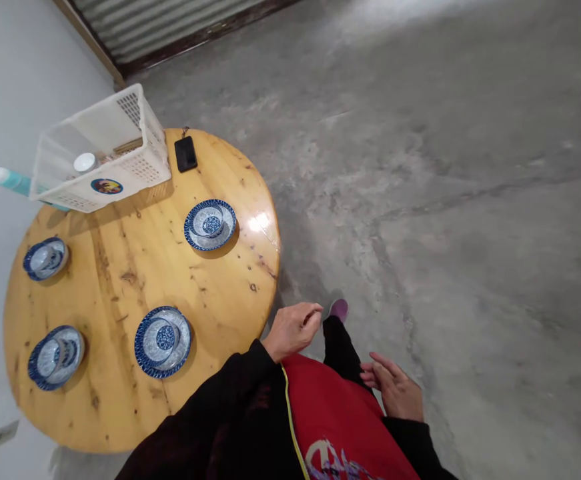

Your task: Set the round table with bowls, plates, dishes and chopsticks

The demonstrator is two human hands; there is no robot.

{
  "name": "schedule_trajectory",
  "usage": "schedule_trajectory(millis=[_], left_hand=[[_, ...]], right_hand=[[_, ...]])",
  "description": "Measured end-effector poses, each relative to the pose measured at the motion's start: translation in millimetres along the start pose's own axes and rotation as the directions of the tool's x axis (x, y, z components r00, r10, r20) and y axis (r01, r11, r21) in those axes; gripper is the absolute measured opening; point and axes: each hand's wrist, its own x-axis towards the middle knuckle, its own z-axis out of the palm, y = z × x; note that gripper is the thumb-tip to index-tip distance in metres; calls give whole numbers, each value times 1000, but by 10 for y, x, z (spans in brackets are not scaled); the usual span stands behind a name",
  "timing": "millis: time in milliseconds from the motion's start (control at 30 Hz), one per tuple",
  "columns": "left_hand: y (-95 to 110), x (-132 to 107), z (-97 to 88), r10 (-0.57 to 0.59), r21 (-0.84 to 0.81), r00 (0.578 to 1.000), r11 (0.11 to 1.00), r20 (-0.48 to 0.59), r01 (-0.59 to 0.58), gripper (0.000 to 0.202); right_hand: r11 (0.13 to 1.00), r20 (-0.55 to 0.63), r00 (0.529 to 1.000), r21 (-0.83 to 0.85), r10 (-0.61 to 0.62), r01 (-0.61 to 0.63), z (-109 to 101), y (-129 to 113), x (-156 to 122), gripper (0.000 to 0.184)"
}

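My left hand (pixel 293 330) is beside the right edge of the round wooden table (pixel 230 287), its fingers curled in loosely and nothing seen in them. Lower right, in front of the red shirt, my right hand (pixel 397 392) hangs over the floor with its fingers loosely stretched and apart, holding nothing. Closest to my left hand on the table is a blue-and-white bowl (pixel 164 335) nested in a larger patterned dish (pixel 143 357). Several similar sets stand around the table, among them a bowl (pixel 208 220) at the upper right and bowls (pixel 46 257) (pixel 57 358) at the left.
A white plastic basket (pixel 143 167) stands at the table's far side, with a white round-lidded container (pixel 85 163) inside. Beside it lie a black phone (pixel 185 154) and a teal tube-like object (pixel 17 181) at the wall. Grey concrete floor (pixel 470 200) stretches to the right.
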Motion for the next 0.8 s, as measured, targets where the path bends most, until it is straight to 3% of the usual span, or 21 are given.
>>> schedule_trajectory(millis=[133, 400, 533, 667, 800], left_hand=[[117, 414, 77, -65, 1, 998, 998, -17, 65, 30], [683, 1684, 91, -198, 7, 971, 980, -134, 201, 30], [861, 2153, 71, -225, -9, 962, 974, -153, 227, 31], [858, 2422, -32, -308, -30, 929, 951, -205, 308, 30], [712, 2746, -210, -379, -79, 882, 925, -281, 372, 30]], right_hand=[[998, 105, 994, -51, -36, 41, 51, -539, 694, 58], [973, 204, 968, -143, -148, 179, -121, -1928, 2151, 53], [951, 245, 952, -202, -182, 234, -129, -2525, 2756, 52], [931, 311, 934, -255, -177, 261, 140, -2954, 3217, 54], [917, 414, 904, -311, -107, 251, 642, -3247, 3455, 58]])
